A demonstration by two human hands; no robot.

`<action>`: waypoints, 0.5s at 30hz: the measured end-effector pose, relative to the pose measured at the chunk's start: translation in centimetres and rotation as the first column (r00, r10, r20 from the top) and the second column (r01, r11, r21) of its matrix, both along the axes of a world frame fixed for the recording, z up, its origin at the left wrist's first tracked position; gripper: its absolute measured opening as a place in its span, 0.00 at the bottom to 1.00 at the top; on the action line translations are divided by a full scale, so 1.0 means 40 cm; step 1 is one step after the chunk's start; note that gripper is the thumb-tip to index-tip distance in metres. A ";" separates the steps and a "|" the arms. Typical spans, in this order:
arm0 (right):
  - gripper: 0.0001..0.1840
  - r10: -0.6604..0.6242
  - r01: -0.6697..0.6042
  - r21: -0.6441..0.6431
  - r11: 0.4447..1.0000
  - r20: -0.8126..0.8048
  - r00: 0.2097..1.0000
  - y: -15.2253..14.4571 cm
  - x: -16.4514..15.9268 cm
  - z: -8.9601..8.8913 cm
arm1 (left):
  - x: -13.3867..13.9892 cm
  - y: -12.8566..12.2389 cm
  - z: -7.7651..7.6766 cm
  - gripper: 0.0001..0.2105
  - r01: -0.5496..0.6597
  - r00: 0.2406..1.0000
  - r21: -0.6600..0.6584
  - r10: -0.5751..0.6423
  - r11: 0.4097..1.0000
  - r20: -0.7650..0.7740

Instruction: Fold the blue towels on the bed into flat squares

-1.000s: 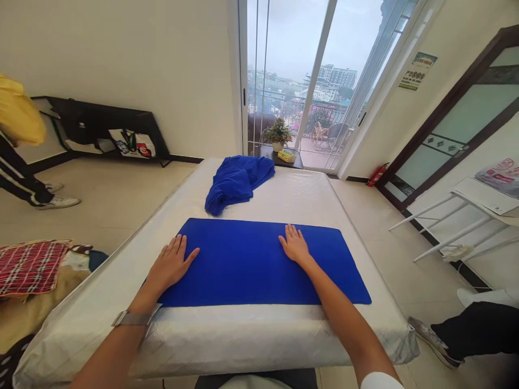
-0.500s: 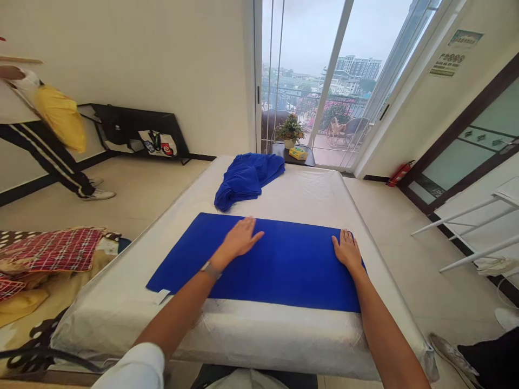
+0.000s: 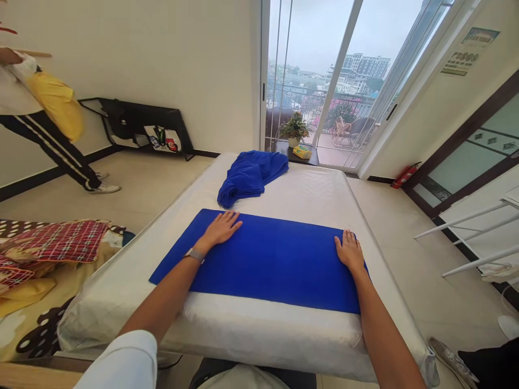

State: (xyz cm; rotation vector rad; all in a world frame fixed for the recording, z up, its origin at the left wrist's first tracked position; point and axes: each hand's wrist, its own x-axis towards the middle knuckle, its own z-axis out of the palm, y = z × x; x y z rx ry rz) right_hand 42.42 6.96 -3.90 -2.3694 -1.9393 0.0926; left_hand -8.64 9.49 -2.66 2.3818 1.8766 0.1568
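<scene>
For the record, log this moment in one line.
left hand: on flat blue cloth; right hand: on its right end; blue bundle: beyond it

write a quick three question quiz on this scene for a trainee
1. True or false: the left hand and right hand lie on the same flat blue cloth.
2. Which hand is nearer the bunched blue cloth: A, the right; B, the left?
3. Fill in: beside the yellow pack on the small dark table stands a ____.

Key: 1 true; 2 B; 3 potted plant.
</scene>
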 end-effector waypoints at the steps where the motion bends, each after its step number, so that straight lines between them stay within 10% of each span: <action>1: 0.42 -0.004 0.004 -0.004 1.000 0.001 1.000 0.000 -0.001 0.001 | -0.050 -0.001 0.001 0.34 -0.055 0.998 -0.002 0.055 0.999 -0.013; 10: 0.39 -0.062 0.069 -0.202 0.977 0.042 0.997 0.013 -0.037 0.088 | -0.197 -0.014 -0.010 0.34 -0.226 0.974 0.049 0.227 0.973 -0.007; 15: 0.31 0.112 -0.112 0.012 0.994 -0.016 0.994 -0.024 -0.217 0.194 | -0.190 -0.011 -0.018 0.34 -0.233 0.972 0.065 0.234 0.970 -0.005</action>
